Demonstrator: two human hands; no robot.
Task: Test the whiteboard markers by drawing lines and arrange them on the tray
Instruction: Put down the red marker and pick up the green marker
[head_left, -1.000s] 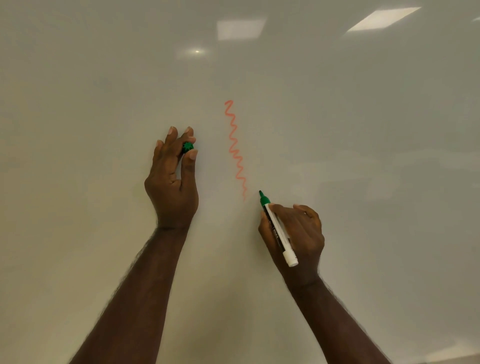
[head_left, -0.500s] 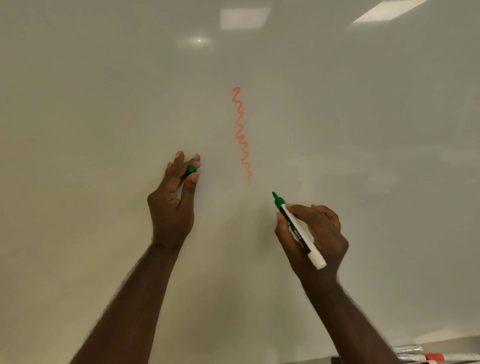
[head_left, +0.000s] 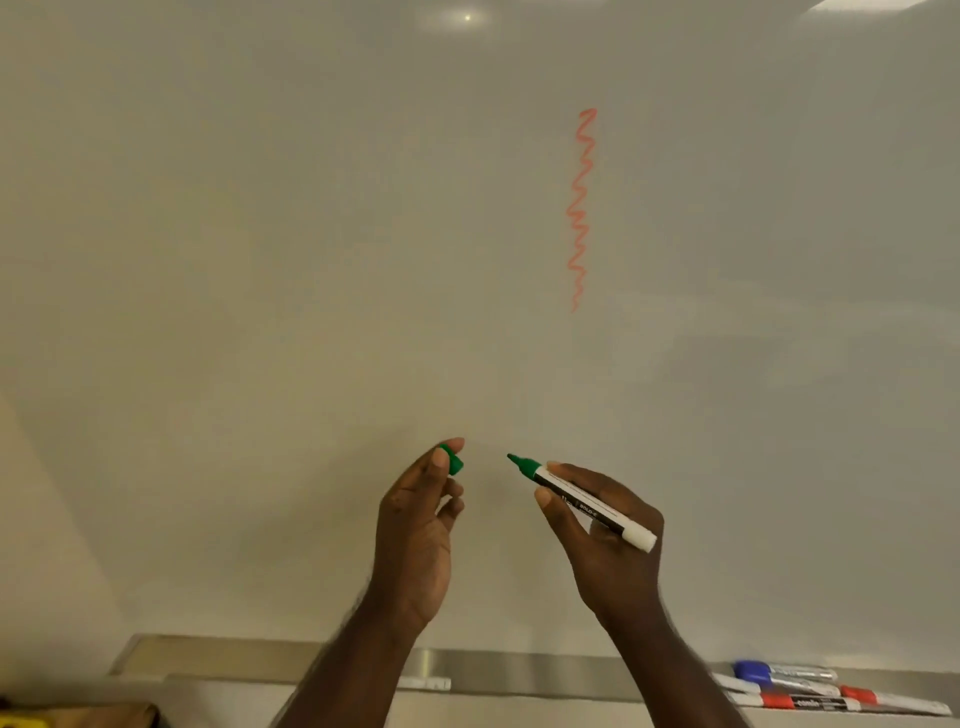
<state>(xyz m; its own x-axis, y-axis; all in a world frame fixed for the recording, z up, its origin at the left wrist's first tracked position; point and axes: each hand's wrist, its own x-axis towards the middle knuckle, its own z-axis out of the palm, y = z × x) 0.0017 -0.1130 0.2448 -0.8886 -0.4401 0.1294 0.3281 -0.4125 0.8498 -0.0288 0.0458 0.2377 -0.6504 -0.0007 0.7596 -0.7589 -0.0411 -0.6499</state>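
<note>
Head view, right hand (head_left: 608, 540) gripping marker (head_left: 582, 501)

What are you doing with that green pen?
A person stands at a whiteboard testing markers. The right hand holds an uncapped green marker, its tip off the board. The left hand pinches the green cap close to that tip. One red wavy line is on the board, and no green line shows. More markers lie on the tray below.
</note>
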